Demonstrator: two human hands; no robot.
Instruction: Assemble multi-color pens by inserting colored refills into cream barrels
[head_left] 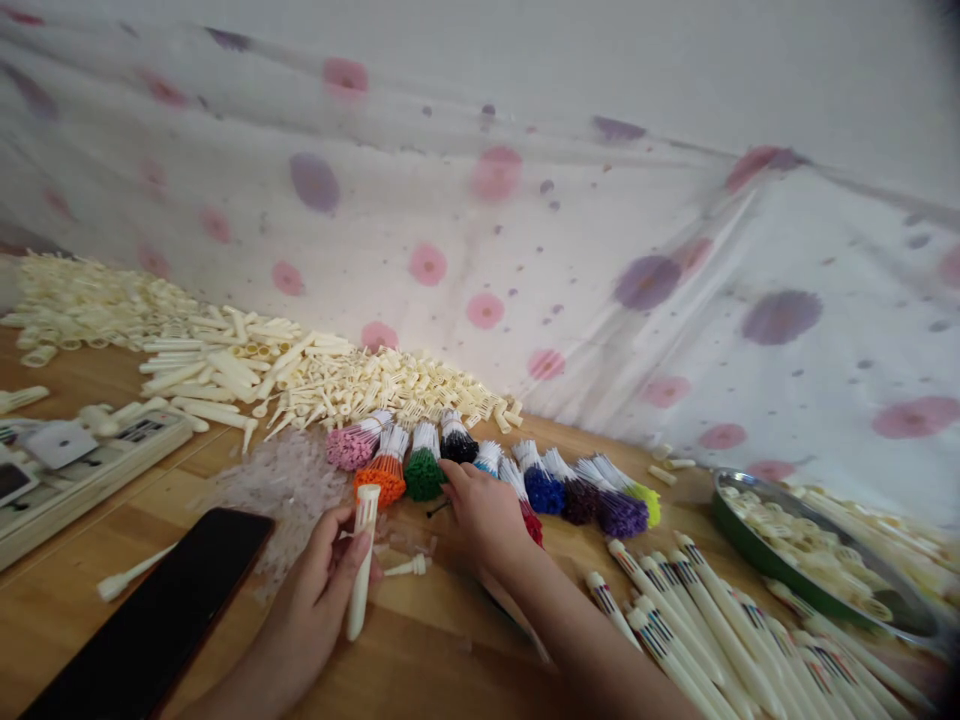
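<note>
A cream pen barrel [362, 570] with slots at its top stands nearly upright in my left hand [319, 585], fingers and thumb closed around it. My right hand [487, 515] reaches among bundles of thin white pen refills with coloured ends, its fingers bent together beside the green bundle [424, 474] and just below the black bundle [457, 445]. What its fingertips pinch, if anything, is hidden. A small black-ended piece [437, 510] shows under them. Orange [381, 482] and pink [349, 447] bundles lie left; red, blue [544, 492], purple [624, 512] and yellow ones lie right.
Piles of cream pen parts [390, 383] run along the sheeted wall. At right are multicolour pens [705, 610] and a green-sided metal dish [810, 580] of cream rings. A phone [161, 610], a power strip [90, 470] and clear plastic bits [270, 490] lie left.
</note>
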